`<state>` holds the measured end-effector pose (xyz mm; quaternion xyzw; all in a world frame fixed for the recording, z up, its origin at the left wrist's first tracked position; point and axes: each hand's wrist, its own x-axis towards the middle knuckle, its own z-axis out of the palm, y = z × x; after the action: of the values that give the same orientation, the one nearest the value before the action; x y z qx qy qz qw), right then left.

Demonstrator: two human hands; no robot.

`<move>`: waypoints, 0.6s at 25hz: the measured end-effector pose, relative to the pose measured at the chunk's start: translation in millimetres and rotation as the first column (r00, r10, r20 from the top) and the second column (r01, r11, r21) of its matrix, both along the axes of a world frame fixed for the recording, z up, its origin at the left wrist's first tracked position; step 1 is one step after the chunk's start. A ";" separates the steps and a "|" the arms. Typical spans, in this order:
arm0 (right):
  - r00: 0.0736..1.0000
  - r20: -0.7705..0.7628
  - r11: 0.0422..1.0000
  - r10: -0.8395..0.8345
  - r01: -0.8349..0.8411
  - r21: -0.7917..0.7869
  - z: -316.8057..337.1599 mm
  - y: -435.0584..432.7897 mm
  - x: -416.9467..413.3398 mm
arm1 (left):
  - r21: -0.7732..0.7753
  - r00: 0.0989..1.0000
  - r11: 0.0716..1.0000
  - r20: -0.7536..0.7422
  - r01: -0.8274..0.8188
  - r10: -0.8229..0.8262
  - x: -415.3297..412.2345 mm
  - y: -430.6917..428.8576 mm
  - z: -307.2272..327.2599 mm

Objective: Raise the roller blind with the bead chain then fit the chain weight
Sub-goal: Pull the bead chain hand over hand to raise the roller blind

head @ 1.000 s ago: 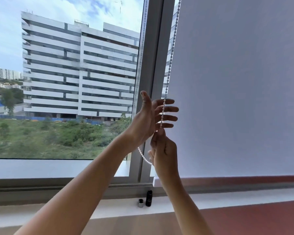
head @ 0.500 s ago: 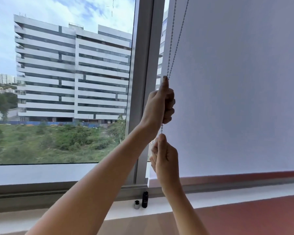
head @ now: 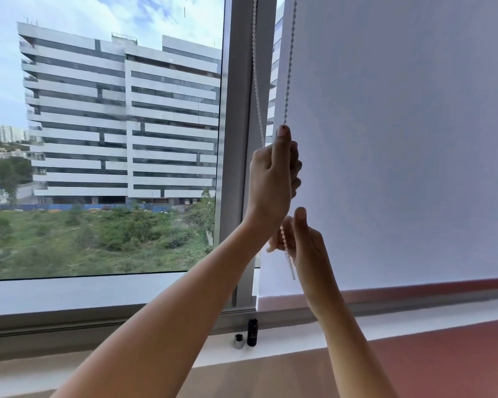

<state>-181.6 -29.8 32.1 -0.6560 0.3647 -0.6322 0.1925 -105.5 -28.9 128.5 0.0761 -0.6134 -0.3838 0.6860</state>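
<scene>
Gripping bead chain (head: 290, 67): left hand (head: 273, 179) above, right hand (head: 308, 248) below.

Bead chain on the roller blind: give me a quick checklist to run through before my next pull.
1. Left hand grips the bead chain high up: ok.
2. Right hand holds the chain below it: ok.
3. Strands above the hands untangled: ok.
4. Roller blind raised: not ok, its bottom edge sits low near the sill.
5. Weight on chain: not ok; black cylinder and small silver piece, likely its parts, stand on the sill.
6. Which strand raises the blind: cannot tell.
</scene>
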 end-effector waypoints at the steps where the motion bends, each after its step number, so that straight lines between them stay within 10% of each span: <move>1: 0.999 0.044 1.000 -0.015 0.016 -0.009 4.6 0.5 -0.2 | -0.007 1.000 1.000 -0.004 0.003 -0.003 1.0 0.8 -0.7; 15: 0.970 0.121 0.976 0.211 -0.202 -0.083 71.9 19.2 12.6 | 0.184 0.979 0.979 0.198 -0.084 0.047 26.7 0.6 -152.5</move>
<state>-168.9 -10.6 103.9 -0.6545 0.2586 -0.6622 0.2574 -78.7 -28.3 -24.0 0.1986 -0.6344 -0.4089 0.6252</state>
